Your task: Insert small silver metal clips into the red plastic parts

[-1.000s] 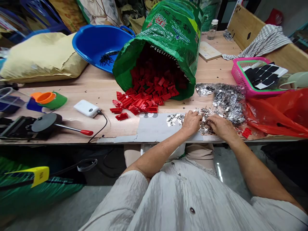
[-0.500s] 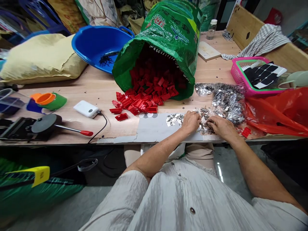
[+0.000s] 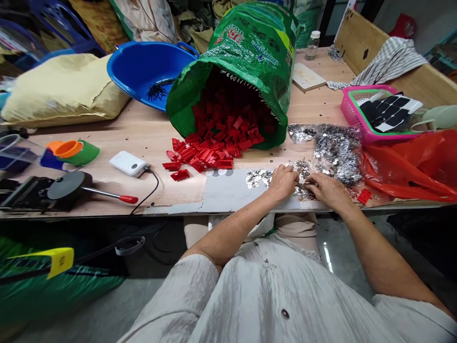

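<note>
Fingers of the left hand (image 3: 283, 181) are curled inward, tips pressed down into a scatter of small silver metal parts (image 3: 303, 190) at the near edge of the table (image 3: 107, 188). Whether they pinch a single piece cannot be told; the parts are too small and the knuckles cover the tips. Fingers of the right hand (image 3: 328, 188) are likewise bent and drawn close together, tips in the same scatter, just beside those of the left hand. The two hands are nearly touching. No separate held piece can be made out.

The silver parts lie partly on a grey sheet (image 3: 232, 190) fixed to the table edge, with a further small patch (image 3: 257, 177) to the left of the left hand. A larger heap of the same shiny parts (image 3: 335, 150) sits in clear plastic just beyond the right hand.

Beyond the hands, a green woven sack (image 3: 250, 52) lies on its side, mouth towards the person, spilling red plastic pieces (image 3: 203, 155) onto the table. A loose red piece (image 3: 364, 196) lies right of the right hand, next to a red plastic bag (image 3: 414, 166). A pink basket (image 3: 371, 116) holds black pads on white backing. To the left are a white power bank (image 3: 127, 163) with a black cable, a blue basin (image 3: 146, 69), a tan sack (image 3: 60, 88) and a black hand press with a red-tipped lever (image 3: 67, 188).
</note>
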`<state>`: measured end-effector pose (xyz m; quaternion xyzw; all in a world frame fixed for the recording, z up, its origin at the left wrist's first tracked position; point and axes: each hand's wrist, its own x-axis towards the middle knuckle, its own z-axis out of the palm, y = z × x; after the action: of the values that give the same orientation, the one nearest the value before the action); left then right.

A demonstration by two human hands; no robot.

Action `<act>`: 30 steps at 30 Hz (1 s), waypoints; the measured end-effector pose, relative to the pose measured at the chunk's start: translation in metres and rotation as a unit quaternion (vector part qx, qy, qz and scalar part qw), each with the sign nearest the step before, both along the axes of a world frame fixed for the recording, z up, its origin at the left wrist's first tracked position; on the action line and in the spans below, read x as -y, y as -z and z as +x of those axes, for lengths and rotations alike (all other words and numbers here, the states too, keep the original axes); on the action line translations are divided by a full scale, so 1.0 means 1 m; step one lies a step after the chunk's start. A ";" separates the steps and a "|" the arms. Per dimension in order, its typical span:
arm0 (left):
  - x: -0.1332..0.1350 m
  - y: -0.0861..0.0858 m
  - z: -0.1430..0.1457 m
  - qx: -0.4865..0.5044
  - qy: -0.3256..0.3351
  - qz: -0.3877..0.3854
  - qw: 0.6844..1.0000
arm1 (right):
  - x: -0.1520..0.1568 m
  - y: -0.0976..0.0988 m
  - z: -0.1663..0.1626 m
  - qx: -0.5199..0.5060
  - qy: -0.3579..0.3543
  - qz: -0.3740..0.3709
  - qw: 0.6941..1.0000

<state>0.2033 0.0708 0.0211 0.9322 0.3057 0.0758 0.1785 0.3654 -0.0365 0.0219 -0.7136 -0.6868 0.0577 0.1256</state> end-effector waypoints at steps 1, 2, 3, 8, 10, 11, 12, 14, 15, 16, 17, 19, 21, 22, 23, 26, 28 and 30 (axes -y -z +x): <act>0.000 0.000 0.000 -0.001 -0.001 -0.003 1.000 | 0.000 0.001 0.000 0.000 0.002 -0.003 1.000; 0.000 -0.001 0.000 -0.002 -0.002 -0.005 1.000 | 0.000 0.001 0.000 -0.001 0.002 -0.006 1.000; 0.000 -0.001 0.000 -0.001 -0.004 -0.005 1.000 | 0.000 0.002 0.000 -0.005 0.000 -0.009 1.000; 0.001 -0.004 -0.002 -0.001 0.004 0.001 1.000 | 0.000 0.005 0.002 -0.020 -0.001 -0.008 1.000; 0.002 -0.006 -0.003 -0.008 0.015 0.004 1.000 | -0.001 0.006 0.003 -0.023 -0.009 0.001 1.000; 0.002 -0.007 -0.003 -0.013 0.018 0.006 1.000 | -0.001 0.006 0.003 -0.026 -0.017 0.003 1.000; 0.003 -0.008 -0.004 -0.018 0.021 0.007 1.000 | -0.001 0.007 0.004 -0.029 -0.025 0.003 0.999; 0.003 -0.010 -0.004 -0.026 0.022 0.010 0.999 | -0.003 0.006 0.004 -0.037 -0.037 0.000 0.999; 0.003 -0.010 -0.004 -0.028 0.022 0.010 0.999 | -0.003 0.006 0.004 -0.041 -0.040 -0.002 0.998; 0.003 -0.011 -0.003 -0.029 0.021 0.009 0.999 | -0.004 0.005 0.004 -0.045 -0.042 -0.004 0.998; 0.003 -0.011 -0.003 -0.029 0.021 0.008 0.999 | -0.004 0.004 0.005 -0.049 -0.044 -0.006 0.998; 0.003 -0.011 -0.003 -0.032 0.022 0.004 0.999 | -0.005 0.002 0.005 -0.056 -0.048 -0.010 0.997; 0.002 -0.011 -0.004 -0.033 0.022 -0.001 0.999 | -0.006 0.000 0.006 -0.061 -0.050 -0.015 0.997; 0.002 -0.011 -0.004 -0.032 0.022 -0.002 0.999 | -0.006 0.000 0.006 -0.062 -0.048 -0.018 0.997; 0.002 -0.011 -0.004 -0.029 0.023 -0.002 0.999 | -0.007 0.000 0.006 -0.063 -0.046 -0.022 0.997; 0.003 -0.010 -0.005 -0.022 0.031 0.000 0.999 | -0.008 0.000 0.007 -0.070 -0.040 -0.039 0.996; 0.003 -0.010 -0.005 -0.023 0.035 0.001 0.999 | -0.009 0.000 0.008 -0.077 -0.039 -0.048 0.995; 0.003 -0.009 -0.005 -0.023 0.034 0.002 0.999 | -0.008 0.000 0.009 -0.084 -0.041 -0.052 0.994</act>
<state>0.1986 0.0677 0.0299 0.9440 0.2775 0.0489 0.1719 0.3743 -0.0280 0.0218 -0.6833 -0.6982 0.1584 0.1433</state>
